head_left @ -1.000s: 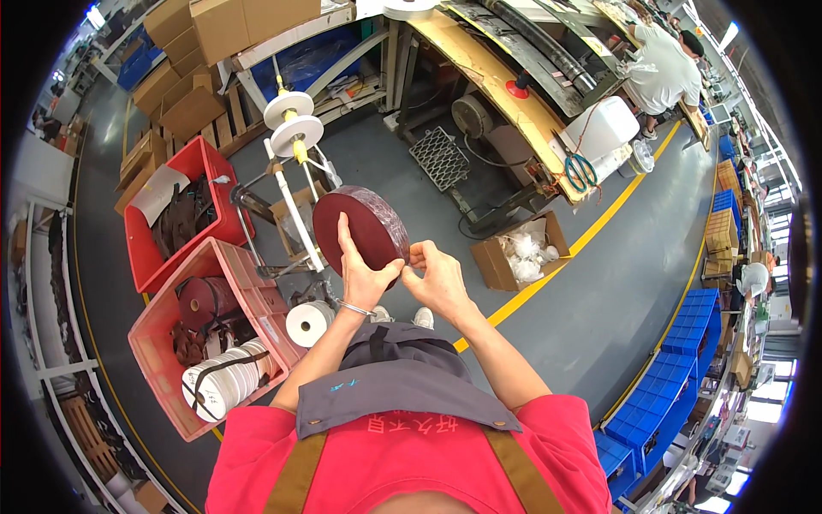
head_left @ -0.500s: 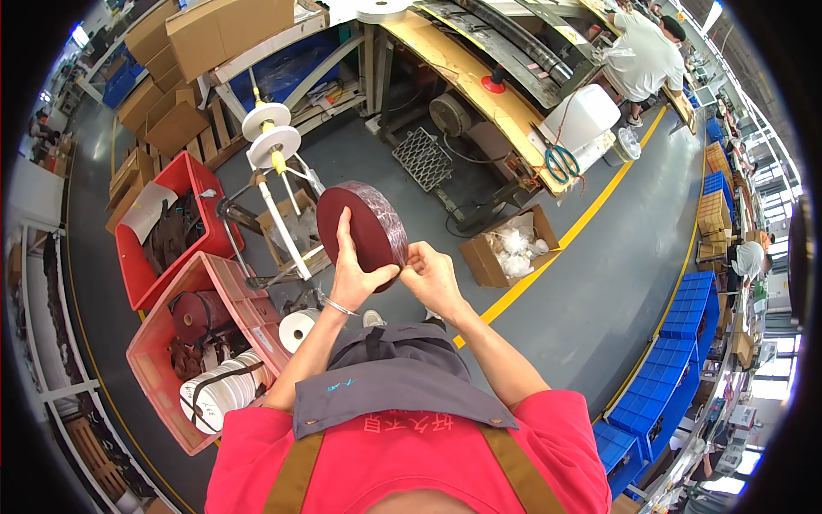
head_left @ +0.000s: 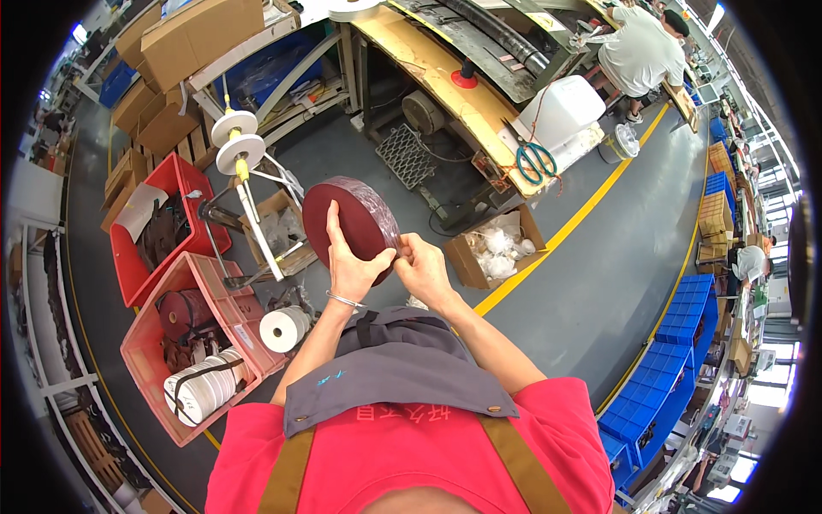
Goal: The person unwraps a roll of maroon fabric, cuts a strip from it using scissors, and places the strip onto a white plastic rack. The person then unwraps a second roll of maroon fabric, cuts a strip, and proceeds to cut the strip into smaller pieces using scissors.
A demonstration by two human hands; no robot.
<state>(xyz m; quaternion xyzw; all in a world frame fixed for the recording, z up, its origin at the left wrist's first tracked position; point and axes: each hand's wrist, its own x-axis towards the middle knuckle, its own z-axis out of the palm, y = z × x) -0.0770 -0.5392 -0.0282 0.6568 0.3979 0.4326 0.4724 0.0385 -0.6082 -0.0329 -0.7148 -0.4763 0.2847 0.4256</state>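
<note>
A large dark-red roll of tape (head_left: 353,216), shaped like a thick disc, is held up in front of my chest. My left hand (head_left: 349,264) lies flat against its near face with the fingers pointing up. My right hand (head_left: 421,265) pinches the roll's lower right edge with its fingertips. A thin bracelet sits on my left wrist. Both forearms rise from my grey apron and red shirt.
A metal spool stand (head_left: 243,184) with two white reels stands left of the roll. Two red crates (head_left: 145,330) hold dark rolls and white tape rolls. A loose white roll (head_left: 282,328), cardboard boxes (head_left: 495,248), a workbench with scissors (head_left: 535,159), a yellow floor line and another person (head_left: 640,50) lie around.
The roll and both hands have stayed together. My right hand has slid along the roll's lower edge. The view has shifted slightly as my head moved.
</note>
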